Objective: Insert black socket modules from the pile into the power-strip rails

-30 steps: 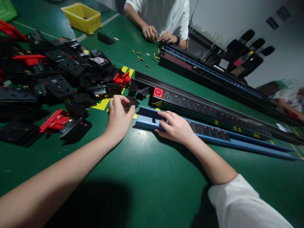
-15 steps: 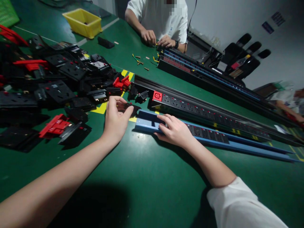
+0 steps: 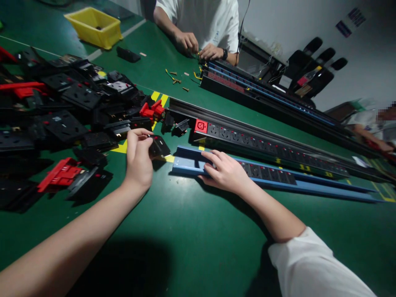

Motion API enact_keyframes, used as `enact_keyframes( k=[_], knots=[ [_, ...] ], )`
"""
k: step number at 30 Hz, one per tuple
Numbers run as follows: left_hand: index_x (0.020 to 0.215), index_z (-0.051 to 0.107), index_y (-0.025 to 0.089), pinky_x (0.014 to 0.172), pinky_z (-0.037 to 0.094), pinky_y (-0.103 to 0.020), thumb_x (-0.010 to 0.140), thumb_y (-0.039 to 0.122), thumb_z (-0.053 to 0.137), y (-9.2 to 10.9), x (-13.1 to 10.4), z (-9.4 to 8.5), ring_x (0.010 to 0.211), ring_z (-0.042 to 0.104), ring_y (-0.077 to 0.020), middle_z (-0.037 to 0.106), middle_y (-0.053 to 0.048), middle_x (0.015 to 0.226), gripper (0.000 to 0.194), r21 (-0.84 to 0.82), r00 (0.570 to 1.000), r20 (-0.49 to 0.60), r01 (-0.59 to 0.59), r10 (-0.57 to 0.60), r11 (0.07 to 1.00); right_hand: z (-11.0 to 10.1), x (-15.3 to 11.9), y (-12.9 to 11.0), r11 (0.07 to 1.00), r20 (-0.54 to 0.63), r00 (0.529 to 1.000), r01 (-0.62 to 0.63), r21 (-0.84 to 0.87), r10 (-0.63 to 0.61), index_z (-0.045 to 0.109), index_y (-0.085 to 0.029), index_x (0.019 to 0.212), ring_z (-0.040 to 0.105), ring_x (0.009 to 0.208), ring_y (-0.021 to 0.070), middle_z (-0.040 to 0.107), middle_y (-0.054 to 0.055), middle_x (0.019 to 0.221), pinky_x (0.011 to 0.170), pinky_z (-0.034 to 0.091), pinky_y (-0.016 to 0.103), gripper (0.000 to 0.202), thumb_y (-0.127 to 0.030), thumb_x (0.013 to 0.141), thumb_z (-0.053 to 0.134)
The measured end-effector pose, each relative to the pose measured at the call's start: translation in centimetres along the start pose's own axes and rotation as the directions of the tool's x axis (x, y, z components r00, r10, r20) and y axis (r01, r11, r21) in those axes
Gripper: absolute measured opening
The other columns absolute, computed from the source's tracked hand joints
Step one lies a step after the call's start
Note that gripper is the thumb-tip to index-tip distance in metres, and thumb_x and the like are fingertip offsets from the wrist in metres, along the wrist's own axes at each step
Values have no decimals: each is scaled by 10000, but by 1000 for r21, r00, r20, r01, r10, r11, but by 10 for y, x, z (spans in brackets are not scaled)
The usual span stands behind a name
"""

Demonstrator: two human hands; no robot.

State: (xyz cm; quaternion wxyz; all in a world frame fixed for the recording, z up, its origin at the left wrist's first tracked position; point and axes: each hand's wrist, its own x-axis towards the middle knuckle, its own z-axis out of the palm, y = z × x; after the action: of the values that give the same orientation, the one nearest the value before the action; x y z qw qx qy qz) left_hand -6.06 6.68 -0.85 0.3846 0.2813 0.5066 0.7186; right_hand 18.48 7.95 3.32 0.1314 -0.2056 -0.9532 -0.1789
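Observation:
A black socket module point(image 3: 159, 145) is pinched between the thumb and fingers of my left hand point(image 3: 140, 154), tilted and held off the left end of a blue metal rail point(image 3: 187, 166). My right hand point(image 3: 225, 171) lies across that rail, its fingers curled over the channel and the thumb side by the near edge. To the right of this hand, a row of black socket modules point(image 3: 269, 173) sits inside the blue channel. Whatever is directly under my right palm is hidden.
Black and red socket modules lie heaped on the left, with a red one point(image 3: 60, 175) nearest. Behind the blue rail runs a black strip point(image 3: 244, 138) with a red end socket point(image 3: 201, 126). Farther off are a yellow bin point(image 3: 94, 29), screws point(image 3: 176, 81) and a co-worker's hands point(image 3: 212, 52).
My left hand has drawn leftward from the blue rail's end, and the socket module in it now shows more of its face. My right hand stays on the rail. The view has shifted slightly.

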Motion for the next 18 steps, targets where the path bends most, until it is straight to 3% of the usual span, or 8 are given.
enact_keyframes(
  k=[3, 8, 10, 14, 18],
  knots=[
    [857, 573, 235, 529, 401, -272, 791, 302, 571, 3, 2, 3, 739, 543, -161, 593, -30, 840, 94, -112, 992, -73, 94, -102, 989, 1, -1, 0, 1000, 20, 1000, -8, 8, 8, 698, -147, 896, 658, 1073, 327, 675, 175, 1274, 845, 587, 453, 281, -401, 944, 586],
    [967, 580, 268, 588, 461, -310, 873, 435, 515, 9, 5, 4, 876, 650, -199, 666, -25, 985, 202, -74, 984, 3, 177, -177, 981, 2, -3, -1, 999, 29, 999, -28, 25, 27, 701, -152, 914, 645, 1102, 327, 669, 180, 1278, 878, 573, 459, 277, -405, 943, 592],
    [1018, 544, 263, 586, 461, -300, 888, 466, 500, 8, 4, 4, 886, 670, -193, 679, -29, 1031, 245, -52, 984, 25, 175, -174, 983, 2, -3, -1, 999, 39, 999, -34, 38, 33, 702, -157, 923, 638, 1113, 321, 664, 180, 1286, 894, 566, 463, 273, -407, 943, 594],
    [1078, 388, 265, 602, 484, -282, 776, 220, 605, 0, 1, 3, 821, 695, -177, 715, -11, 1024, 374, -27, 991, 50, 124, -123, 992, 2, -3, -1, 999, 20, 1000, -21, 25, 21, 702, -144, 915, 643, 1086, 322, 668, 182, 1280, 875, 569, 458, 283, -401, 945, 589],
    [1083, 493, 223, 747, 550, -328, 832, 233, 624, -9, 2, 0, 873, 699, -169, 701, -43, 1139, 283, 53, 991, 134, 3, -10, 999, 1, -2, 0, 1000, 7, 1000, -12, 3, 12, 697, -135, 899, 646, 1067, 326, 674, 178, 1271, 845, 572, 439, 285, -393, 947, 586]
  ],
)
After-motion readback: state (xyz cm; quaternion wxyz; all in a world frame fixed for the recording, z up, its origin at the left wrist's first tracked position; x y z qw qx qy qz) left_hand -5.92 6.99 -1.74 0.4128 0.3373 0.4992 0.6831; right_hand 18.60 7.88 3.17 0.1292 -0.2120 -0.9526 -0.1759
